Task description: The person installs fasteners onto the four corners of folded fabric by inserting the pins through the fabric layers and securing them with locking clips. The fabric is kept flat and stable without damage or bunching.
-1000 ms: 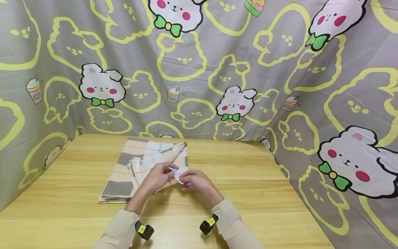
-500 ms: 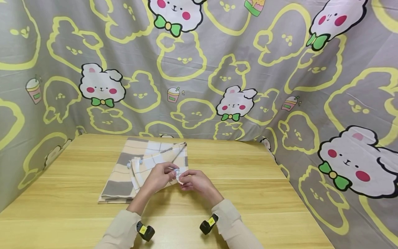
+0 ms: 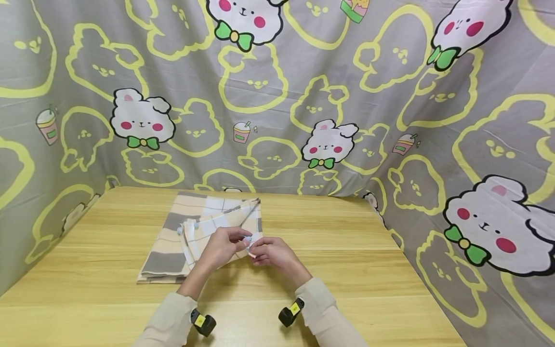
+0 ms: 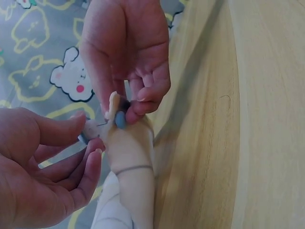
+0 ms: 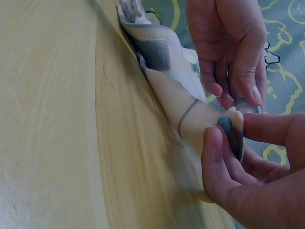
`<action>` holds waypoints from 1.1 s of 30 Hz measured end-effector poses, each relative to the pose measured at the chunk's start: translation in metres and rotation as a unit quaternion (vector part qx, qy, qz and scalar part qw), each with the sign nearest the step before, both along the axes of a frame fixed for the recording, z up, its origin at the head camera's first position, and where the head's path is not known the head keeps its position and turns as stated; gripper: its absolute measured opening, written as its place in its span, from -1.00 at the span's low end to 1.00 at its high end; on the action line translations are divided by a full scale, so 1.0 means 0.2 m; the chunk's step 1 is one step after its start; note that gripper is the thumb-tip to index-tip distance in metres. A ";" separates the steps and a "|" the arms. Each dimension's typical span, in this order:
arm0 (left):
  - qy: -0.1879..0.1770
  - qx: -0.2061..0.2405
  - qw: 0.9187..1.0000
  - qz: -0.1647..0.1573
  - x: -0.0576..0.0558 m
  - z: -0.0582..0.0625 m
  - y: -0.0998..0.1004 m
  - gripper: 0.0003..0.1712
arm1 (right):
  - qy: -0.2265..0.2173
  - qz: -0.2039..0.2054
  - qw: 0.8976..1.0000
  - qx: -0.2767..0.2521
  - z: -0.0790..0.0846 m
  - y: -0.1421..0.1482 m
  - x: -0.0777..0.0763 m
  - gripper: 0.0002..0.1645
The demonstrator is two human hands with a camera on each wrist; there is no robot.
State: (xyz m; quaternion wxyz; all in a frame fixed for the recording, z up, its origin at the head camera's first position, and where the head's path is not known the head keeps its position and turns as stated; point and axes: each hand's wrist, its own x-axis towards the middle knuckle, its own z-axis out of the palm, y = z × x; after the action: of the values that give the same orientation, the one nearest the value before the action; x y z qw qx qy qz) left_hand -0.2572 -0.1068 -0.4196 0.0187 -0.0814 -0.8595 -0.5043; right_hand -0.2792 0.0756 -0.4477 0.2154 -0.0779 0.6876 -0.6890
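Note:
A plaid cloth (image 3: 162, 243) in beige, white and grey lies folded on the table, its near right corner raised between the hands. My right hand (image 3: 277, 254) pinches that corner; a small blue knob (image 5: 224, 124) sits against the fabric at its fingertips. With thumb and fingers my left hand (image 3: 221, 246) pinches a small whitish piece with a blue rim (image 4: 90, 130), right beside the corner's edge. Whether this piece is joined to the knob through the cloth cannot be told. The fingers partly hide both small parts.
Small light-blue pieces (image 3: 179, 230) sit on a folded-back edge of the cloth to the left. The wooden table (image 3: 347, 270) extends around it. A grey curtain (image 3: 277, 96) with cartoon rabbits hangs behind and along the sides.
My left hand has shifted slightly to the right, and the small blue-rimmed piece in its fingers has changed its angle. The right hand and the rest of the cloth stay in place.

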 end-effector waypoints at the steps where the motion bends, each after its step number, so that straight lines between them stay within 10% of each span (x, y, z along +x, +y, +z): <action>1: 0.000 0.000 1.000 0.000 0.00 0.00 0.00 -0.79 | 0.000 -0.001 1.000 0.000 0.00 0.00 0.00 -0.78; 25: -0.004 0.005 1.000 0.008 0.00 0.01 0.00 -0.90 | -0.025 0.005 0.999 -0.022 0.02 0.02 0.00 -0.44; 33: -0.034 0.078 0.996 0.015 0.00 0.02 -0.01 -0.83 | -0.025 0.010 1.000 -0.014 0.02 0.01 0.00 -0.44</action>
State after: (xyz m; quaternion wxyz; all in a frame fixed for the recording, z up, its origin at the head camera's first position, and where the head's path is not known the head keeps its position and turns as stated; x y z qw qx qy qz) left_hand -0.2573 -0.1079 -0.4160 0.0028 -0.0496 -0.8187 -0.5720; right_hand -0.2790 0.0770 -0.4435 0.2383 -0.0701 0.6712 -0.6984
